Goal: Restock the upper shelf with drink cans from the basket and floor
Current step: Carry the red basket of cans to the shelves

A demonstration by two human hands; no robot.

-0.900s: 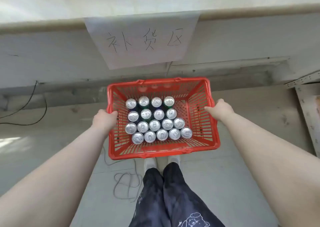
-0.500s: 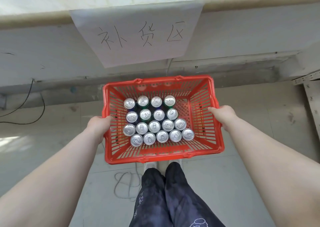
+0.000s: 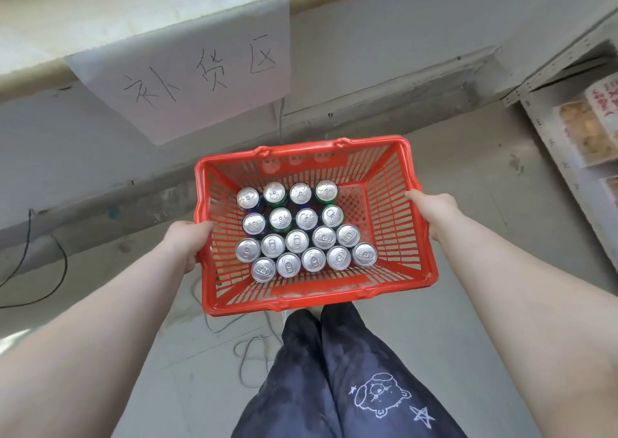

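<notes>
While you look down from head height, your two bare hands carry the red basket (image 3: 394,203) in the middle of the frame, lifted off the grey floor (image 3: 485,243). Your left hand (image 3: 187,247) clamps the basket's left rim, thumb over the top edge and fingers wrapped under and outside the wall. Your right hand (image 3: 433,210) grips the right rim the same way, fingers curled around the edge so that only the knuckles and thumb show. The basket sits slightly tilted, its right corner higher in the frame than its left.

Inside it, the drink cans (image 3: 306,233) stand upright in four tight rows, silver tops up, packed toward the left and near side; the right part of the basket's mesh bottom is bare. A few cans in the far rows show blue or green sides.

Above the basket, in the upper left of the frame, a white paper sign (image 3: 200,79) with handwritten characters hangs from a pale ledge (image 3: 100,13). At the right edge, a metal shelf (image 3: 551,136) holds packaged goods (image 3: 588,130), too blurred to read. A black cable (image 3: 50,270) runs along the floor at the left, and a thinner cord (image 3: 247,360) loops on the floor just below the basket. Your dark trousers (image 3: 334,380), with a white cartoon drawing, fill the bottom centre.
</notes>
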